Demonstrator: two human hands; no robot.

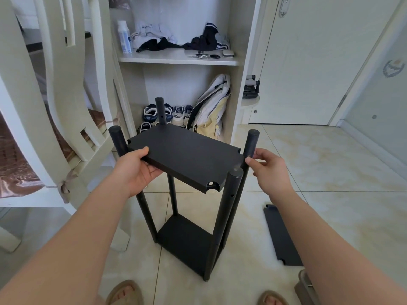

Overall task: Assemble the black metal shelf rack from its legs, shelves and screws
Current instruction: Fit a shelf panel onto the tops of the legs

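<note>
1. The head view looks down on a pale tiled floor [319, 168] in front of a white cupboard [180, 60]. A white chair [66, 102] stands at the left.
2. The upper cupboard shelf carries a white bottle [124, 36], crumpled clothes [176, 40] and keys [199, 55]. Below them are sneakers [152, 115] and a cream bag [211, 106].
3. The black rack stands on the floor in the middle, with four round legs upright. These are the left leg [116, 139], the far leg [160, 111], the right leg [251, 144] and the near leg [229, 201].
4. A bottom shelf [185, 243] already sits between the legs, low by the floor.
5. A second shelf [182, 155] is held between the legs near their tops, tilted, with its near side lower. Its notched near corner, with a screw hole [211, 183], lies just beside the near leg.
6. The left hand [136, 170] grips the shelf's left short edge, with the thumb on top and the fingers curled beneath.
7. The right hand [271, 170] is at the right leg, where thumb and forefinger lie against the tube by the shelf's far right corner. Whether they pinch it cannot be told.
8. A spare shelf [283, 236] lies flat on the tiles at the right, apart from the rack.
9. Two sandalled feet [124, 292] show at the bottom edge.
</note>
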